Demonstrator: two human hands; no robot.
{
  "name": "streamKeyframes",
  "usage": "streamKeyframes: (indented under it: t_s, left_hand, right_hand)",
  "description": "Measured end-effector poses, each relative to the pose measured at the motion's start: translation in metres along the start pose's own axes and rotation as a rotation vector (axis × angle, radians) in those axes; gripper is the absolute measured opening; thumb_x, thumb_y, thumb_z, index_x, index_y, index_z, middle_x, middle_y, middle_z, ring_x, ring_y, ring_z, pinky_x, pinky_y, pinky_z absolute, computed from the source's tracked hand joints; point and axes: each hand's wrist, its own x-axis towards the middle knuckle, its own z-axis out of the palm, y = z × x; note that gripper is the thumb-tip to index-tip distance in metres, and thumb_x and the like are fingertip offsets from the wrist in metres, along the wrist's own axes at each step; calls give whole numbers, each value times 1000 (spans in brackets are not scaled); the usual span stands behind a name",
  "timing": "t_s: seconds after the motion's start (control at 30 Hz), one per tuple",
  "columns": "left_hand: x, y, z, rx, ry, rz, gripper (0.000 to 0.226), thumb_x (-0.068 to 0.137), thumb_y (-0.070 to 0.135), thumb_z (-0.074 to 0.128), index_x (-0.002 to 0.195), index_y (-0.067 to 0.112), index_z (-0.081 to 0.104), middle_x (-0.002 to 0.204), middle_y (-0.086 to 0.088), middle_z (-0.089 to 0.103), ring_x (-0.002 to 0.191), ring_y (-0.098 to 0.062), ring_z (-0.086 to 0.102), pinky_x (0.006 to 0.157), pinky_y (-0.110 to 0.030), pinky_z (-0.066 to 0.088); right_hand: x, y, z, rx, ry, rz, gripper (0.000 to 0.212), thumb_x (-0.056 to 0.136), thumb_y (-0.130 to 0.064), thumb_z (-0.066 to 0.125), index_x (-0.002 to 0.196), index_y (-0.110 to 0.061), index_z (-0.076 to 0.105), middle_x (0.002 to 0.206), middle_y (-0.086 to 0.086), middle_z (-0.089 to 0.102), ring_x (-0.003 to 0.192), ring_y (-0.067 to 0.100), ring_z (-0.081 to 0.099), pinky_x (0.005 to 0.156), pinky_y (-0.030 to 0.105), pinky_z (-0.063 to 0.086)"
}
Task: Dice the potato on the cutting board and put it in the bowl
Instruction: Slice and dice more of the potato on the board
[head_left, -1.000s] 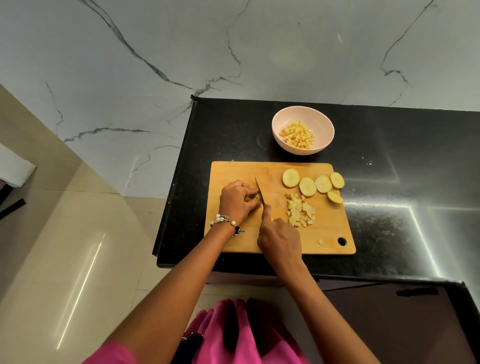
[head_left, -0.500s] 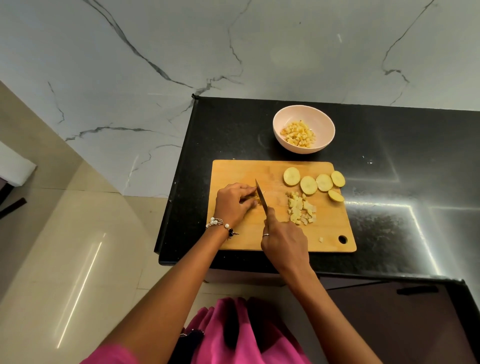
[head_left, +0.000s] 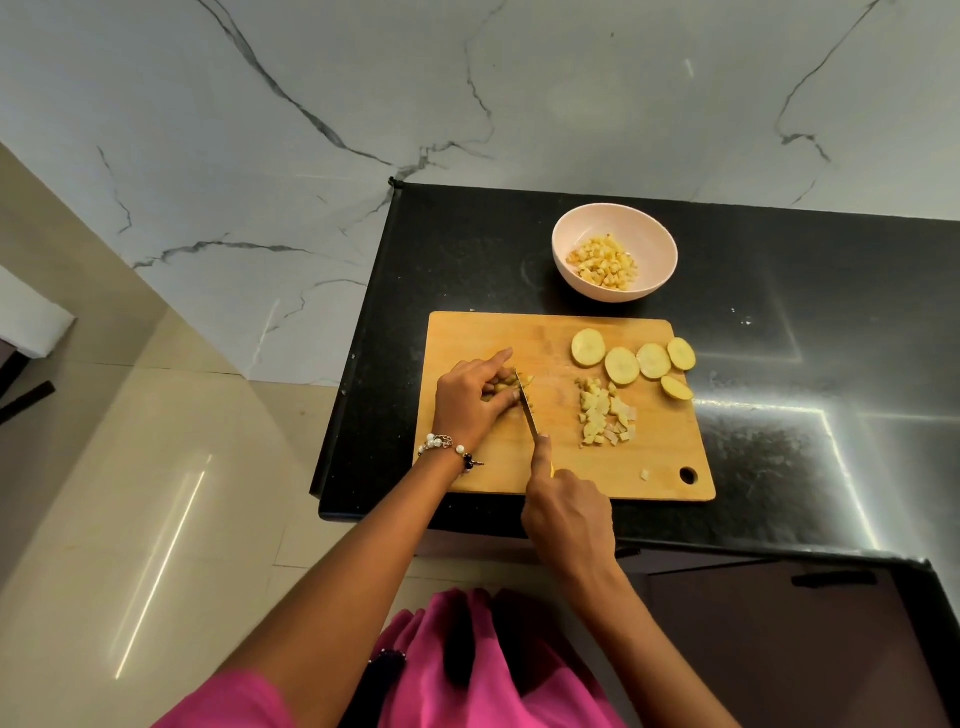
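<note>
On the black counter a wooden cutting board lies near the front edge. Over its left part, the left hand, a beaded bracelet on its wrist, curls its fingers down onto a small bit of potato, pinning it to the board. Just right of those fingers the knife stands with its blade against the potato bit, tip pointing away from the person. The right hand is wrapped round the knife's handle at the board's near edge, forefinger stretched along the blade's back. Further right, mid-board, sits a loose heap of diced potato. Beyond it, along the far right of the board, five round potato slices lie in a row, partly overlapping. Behind the board stands a pale pink bowl, apart from it, holding more potato cubes.
</note>
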Motion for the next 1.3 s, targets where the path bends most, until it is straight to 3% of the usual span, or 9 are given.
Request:
streamKeyframes:
  t_s: [0.2,0.3,0.43,0.53,0.6,0.9,1.1,1.2,1.3]
  left_hand:
    - [-2,-3,-4,-28,-19,-12,64,71,15,78,130,15,53,98,1,71,83,-11,64,82,-26,53]
    - [-4,-4,-5,-21,-26,3,71,72,15,78,136,15,46,100,-1,71,87,-11,65,84,-18,50]
    - [-5,-4,-1,29,9,14,73,72,16,78,137,14,44,95,-2,72,86,-16,62,77,-15,45]
    - [-4,-6,1,57,45,-5,73,72,20,78,137,14,45,92,3,72,87,-16,53,71,-3,31]
    - [-3,-6,1,46,45,-11,71,73,19,77,137,14,45,92,3,72,88,-15,51,68,-1,33]
    - [-4,-1,1,32,28,-95,70,76,23,75,137,14,44,94,3,72,88,-13,44,69,-10,30]
    - [-2,-3,-4,-8,-24,-135,72,75,22,76,139,18,41,98,6,71,89,-12,50,70,1,34]
    - [-3,-3,-8,31,-54,-115,70,77,19,74,139,18,41,102,4,71,92,-14,53,75,-8,36]
    - [-7,-2,-6,69,19,-120,65,79,19,73,137,15,45,100,2,72,93,-19,54,77,-19,36]
  right_hand:
    - [2,4,-13,101,57,60,56,98,-20,30,150,-16,11,90,11,62,68,26,50,57,32,34]
    - [12,3,-13,81,91,35,54,99,-20,29,150,-16,13,88,12,62,70,28,55,56,32,34]
    - [21,-1,-11,41,95,13,54,99,-18,28,150,-14,14,90,13,63,76,30,60,56,32,33]
    - [21,-9,-11,5,97,15,56,96,-10,28,149,-8,12,94,14,62,79,31,61,57,33,35]
    - [24,-17,-8,-15,110,12,56,94,-5,28,148,-3,12,94,13,63,79,31,62,57,33,36]
    - [1,-10,5,-6,32,-20,62,94,-4,29,148,-3,0,94,14,61,77,30,61,57,33,35]
    - [3,-2,-5,82,81,23,57,97,-16,31,150,-12,10,91,12,63,74,30,58,56,32,32]
    - [12,-7,-10,74,104,10,55,98,-18,30,150,-13,12,92,14,62,77,32,59,56,33,33]
    - [17,-11,-10,63,90,9,57,96,-13,31,150,-12,14,94,16,61,79,34,59,57,34,34]
